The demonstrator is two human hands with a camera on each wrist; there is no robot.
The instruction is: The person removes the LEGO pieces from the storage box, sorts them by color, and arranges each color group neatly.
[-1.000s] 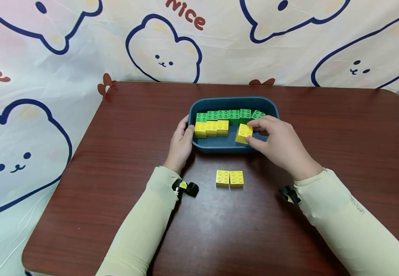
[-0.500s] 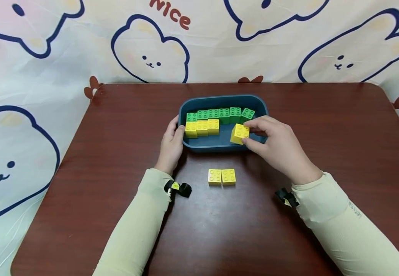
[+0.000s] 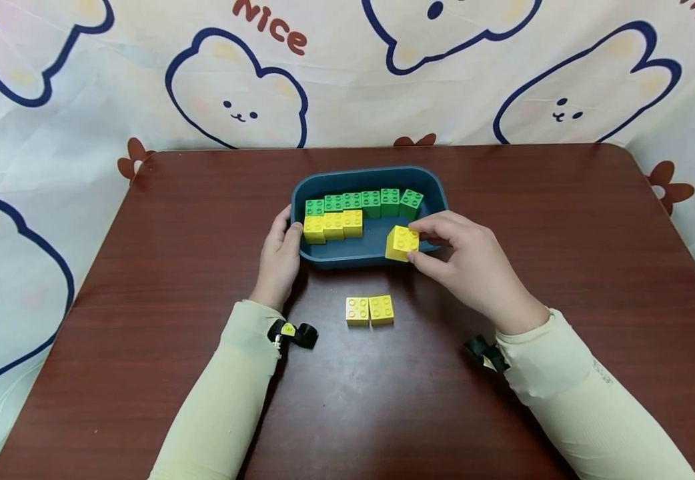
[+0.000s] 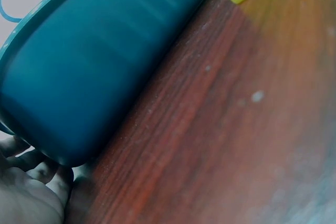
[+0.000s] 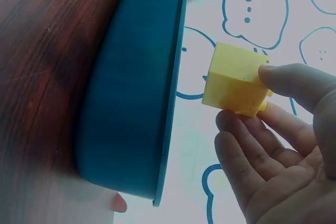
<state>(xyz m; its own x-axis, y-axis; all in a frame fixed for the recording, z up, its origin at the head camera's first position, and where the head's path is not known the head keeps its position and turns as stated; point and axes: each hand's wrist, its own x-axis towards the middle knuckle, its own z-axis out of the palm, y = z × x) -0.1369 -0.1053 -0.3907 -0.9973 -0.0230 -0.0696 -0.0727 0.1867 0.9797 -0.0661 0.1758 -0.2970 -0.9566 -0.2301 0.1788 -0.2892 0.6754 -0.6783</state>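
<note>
A: Right, head view, centre of frame. Right hand (image 3: 470,263) pinches a yellow block (image 3: 402,243) between thumb and fingertips; grip closed round it, block tilted and lifted, hanging over the near right edge of the blue tray (image 3: 369,175).

B: And the left hand (image 3: 280,257)?

A: Holds the tray's left end, thumb over the rim beside the row. Fingers curl round the wall; the left wrist view shows them tucked at the tray's base. Bracing grip, I'd judge.

B: What sits in the tray?

A: Six green blocks (image 3: 364,202) in a line along the far wall. Three yellow blocks (image 3: 333,225) lined up in front of them, touching, at the left. Two more yellow blocks (image 3: 369,310) lie side by side on the counter (image 3: 143,280), lower centre, just near of the tray.

B: Step in hand?

A: Looks like a carry, with the block in the air at the tray's edge, apart from both yellow groups. Can't tell which way it's bound.

B: Next move?

A: Whichever row it joins, it wants levelling first, studs up, then setting flush beside its neighbour.
</note>
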